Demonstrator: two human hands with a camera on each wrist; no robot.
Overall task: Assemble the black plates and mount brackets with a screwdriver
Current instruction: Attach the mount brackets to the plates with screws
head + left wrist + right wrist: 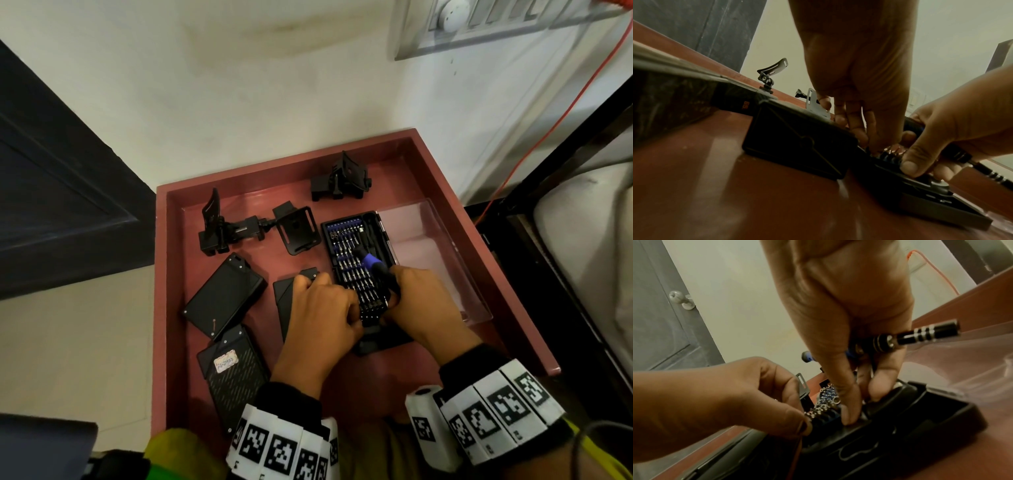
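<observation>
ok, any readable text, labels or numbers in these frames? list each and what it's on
Handwritten white sticker on the ribbed black plate: writing there, too blurred to read.
Small orange print on a black plate's edge, left wrist view: too blurred to read.
Black-and-white square markers on both wristbands: coded patterns, not words; small digits below them unreadable.
Bit case: no legible lettering.

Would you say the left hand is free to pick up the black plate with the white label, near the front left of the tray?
Probably yes. The labelled plate lies uncovered just left of the left hand, nothing between them. That hand must first leave the bit case.
</observation>
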